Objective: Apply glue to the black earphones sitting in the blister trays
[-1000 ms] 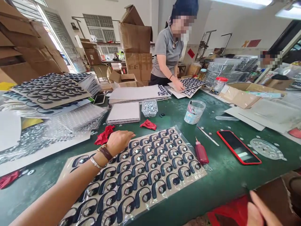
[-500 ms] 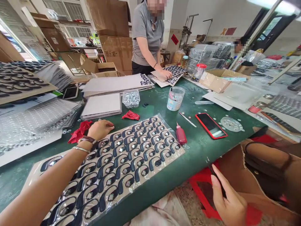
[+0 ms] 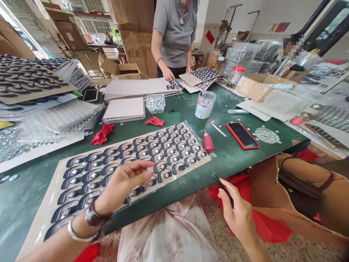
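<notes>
My left hand (image 3: 127,182) is above the near part of a tan sheet (image 3: 56,182), thumb and fingertips pinched together. A small pale spot shows at the fingertips, too small to name. Rows of dark curved pieces (image 3: 94,156), most with a shiny stone, cover the sheet, and clear film sticks out at its right edge. Off the table's front edge, my right hand (image 3: 237,207) grips dark tweezers (image 3: 222,183), tips pointing up and left toward the sheet. A squeeze bottle of red liquid (image 3: 208,142) lies by the sheet's right corner.
Behind the sheet are red crumpled cloths (image 3: 102,134), a tub of shiny stones (image 3: 155,104) and a clear jar (image 3: 205,105). A red-cased phone (image 3: 243,135) and clear lid (image 3: 266,135) lie right. Across the green table (image 3: 174,109), a person in grey (image 3: 176,47) stands handling sheets.
My left hand has come from behind the sheet's far edge toward me, over its near part. The tweezers in my right hand have moved left. The view has shifted.
</notes>
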{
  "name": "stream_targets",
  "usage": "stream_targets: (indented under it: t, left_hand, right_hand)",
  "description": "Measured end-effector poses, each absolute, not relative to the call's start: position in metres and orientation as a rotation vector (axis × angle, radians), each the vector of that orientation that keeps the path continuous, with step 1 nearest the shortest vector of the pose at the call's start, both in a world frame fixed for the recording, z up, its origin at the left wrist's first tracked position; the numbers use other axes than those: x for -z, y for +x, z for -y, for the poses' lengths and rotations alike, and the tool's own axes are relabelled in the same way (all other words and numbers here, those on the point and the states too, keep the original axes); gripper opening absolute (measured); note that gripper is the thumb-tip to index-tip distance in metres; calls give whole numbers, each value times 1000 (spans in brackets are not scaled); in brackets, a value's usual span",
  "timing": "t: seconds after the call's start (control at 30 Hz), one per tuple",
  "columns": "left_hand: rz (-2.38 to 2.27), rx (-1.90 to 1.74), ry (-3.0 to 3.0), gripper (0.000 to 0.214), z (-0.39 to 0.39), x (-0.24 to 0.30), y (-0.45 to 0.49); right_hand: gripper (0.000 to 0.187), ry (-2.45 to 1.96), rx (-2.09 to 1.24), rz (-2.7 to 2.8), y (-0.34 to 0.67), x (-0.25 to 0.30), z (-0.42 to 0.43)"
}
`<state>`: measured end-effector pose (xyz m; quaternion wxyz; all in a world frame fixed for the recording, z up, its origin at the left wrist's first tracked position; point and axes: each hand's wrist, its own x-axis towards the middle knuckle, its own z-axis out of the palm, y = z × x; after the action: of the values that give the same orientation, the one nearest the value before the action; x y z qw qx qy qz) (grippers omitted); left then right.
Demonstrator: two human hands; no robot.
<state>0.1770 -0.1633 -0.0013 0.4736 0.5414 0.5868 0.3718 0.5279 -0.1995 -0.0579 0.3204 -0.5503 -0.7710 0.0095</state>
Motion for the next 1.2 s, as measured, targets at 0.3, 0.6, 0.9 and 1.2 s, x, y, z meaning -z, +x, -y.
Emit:
stream_targets:
  t: [0.3, 0.6, 0.9, 1.2]
  left_hand:
    - [-999, -872, 827, 38, 225, 24, 238]
    - [-1020, -890, 1059, 28, 230, 26, 234]
    - [-1002, -903, 1182, 25, 225, 33, 233]
    - [-1005, -867, 1214, 25, 226, 29, 232]
  right_hand:
    - [41, -857, -339, 2417, 472, 47, 215]
    - [45, -865, -164, 2545, 474, 53, 218]
    - [46, -862, -226, 2591, 474, 52, 216]
    - [44, -859, -211, 2613, 473, 51, 214]
